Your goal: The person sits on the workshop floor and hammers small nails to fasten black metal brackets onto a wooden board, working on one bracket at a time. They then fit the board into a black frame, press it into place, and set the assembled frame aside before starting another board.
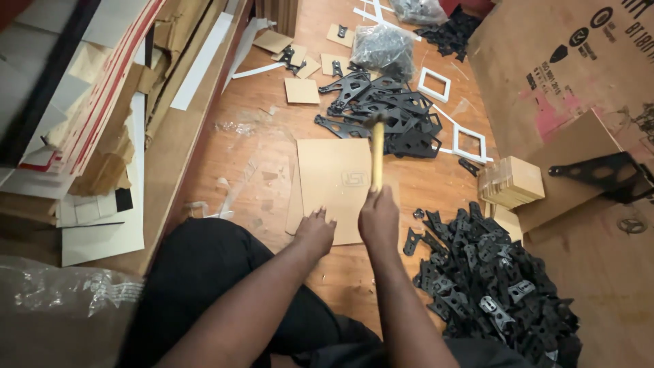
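Warm, fairly dim indoor light fell on the wooden floor (225,163) from above. The hammer (377,153) above it was smeared by motion blur. Left of the floor, the stacked boards (82,102) bent with wide-angle distortion and looked soft.

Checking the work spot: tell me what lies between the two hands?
In the head view, only the flat brown board shows between the left hand and the right hand gripping the hammer.
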